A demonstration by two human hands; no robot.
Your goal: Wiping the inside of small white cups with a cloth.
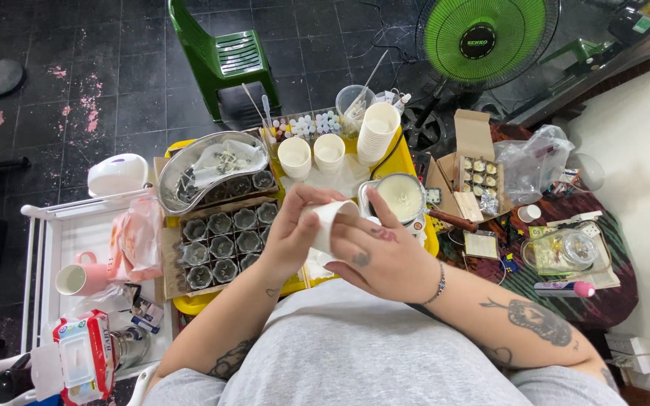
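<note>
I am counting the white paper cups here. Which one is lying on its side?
The cup held between both hands; the other cups stand upright on the yellow tray.

Small white paper cup (328,223), tipped on its side, mouth toward the right. Held above the yellow tray (189,304). Both hands clasp it.

home craft corner, candle moulds (227,242), wax pot (400,197), floor fan (484,36)
</note>
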